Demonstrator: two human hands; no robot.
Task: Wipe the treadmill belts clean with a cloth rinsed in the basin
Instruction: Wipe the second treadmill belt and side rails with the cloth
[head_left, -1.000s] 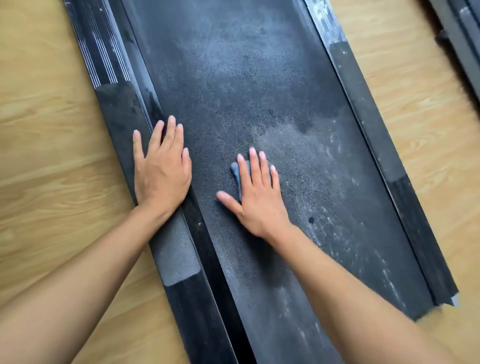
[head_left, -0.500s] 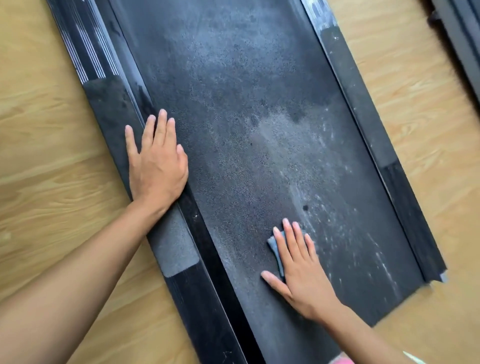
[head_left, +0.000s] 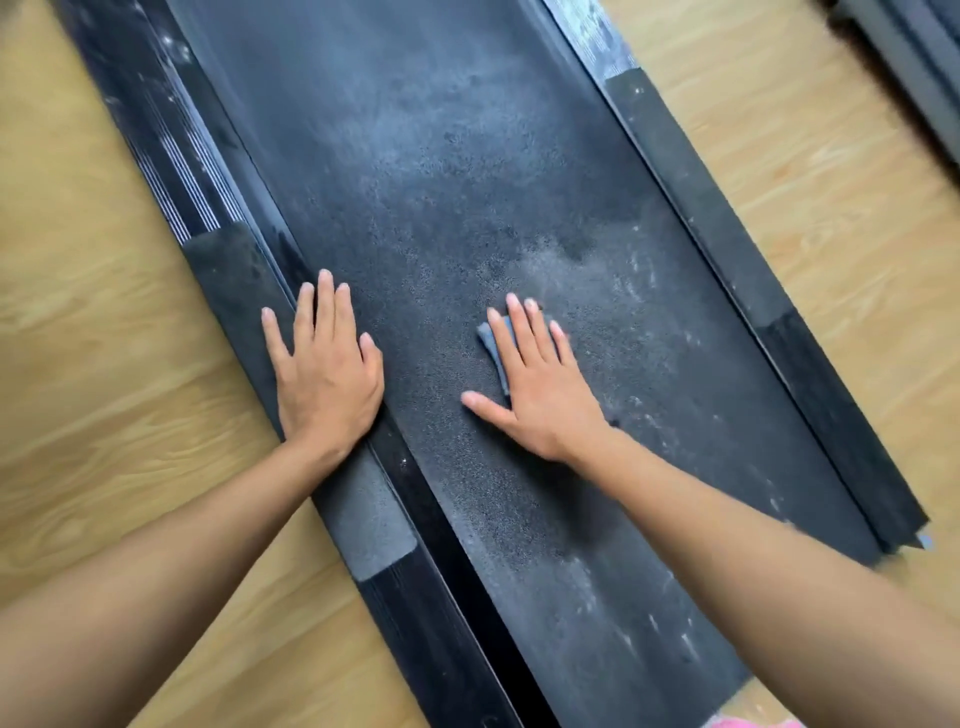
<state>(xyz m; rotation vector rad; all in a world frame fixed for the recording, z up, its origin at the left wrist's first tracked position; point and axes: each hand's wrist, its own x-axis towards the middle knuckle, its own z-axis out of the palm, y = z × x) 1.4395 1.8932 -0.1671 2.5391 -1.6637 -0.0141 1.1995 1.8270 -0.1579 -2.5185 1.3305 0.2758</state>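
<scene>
Grey-blue cloth (head_left: 492, 347) lies folded small on the black belt (head_left: 415, 156), roughly at mid-width, pinned flat under the right hand (head_left: 540, 395). The 4 fingers are straight and close together over the cloth, and the thumb spreads left onto bare belt. Nothing is pinched or curled round, so this hand presses rather than grips. A flat palm likely spreads the load over the whole pad, which suits rubbing a rough surface. Only the cloth's left edge shows beside the index finger; the rest is hidden under the palm.

The left hand (head_left: 327, 374) is flat as well, fingers straight and pointing far, palm down across the inner edge of the left rail (head_left: 223, 270), with its thumb side reaching onto the belt. It holds nothing. It looks placed as a brace, taking the leaning body's weight so the other arm is free to scrub.

Pale dust and streaks cover the belt right of the cloth and nearer than it, toward the right rail (head_left: 727, 234). The strip left of the cloth looks darker and more even. By that, this belt is partly wiped. Wooden floor (head_left: 78, 364) lies on both sides. No basin is in view, so I cannot tell where rinsing would happen.
</scene>
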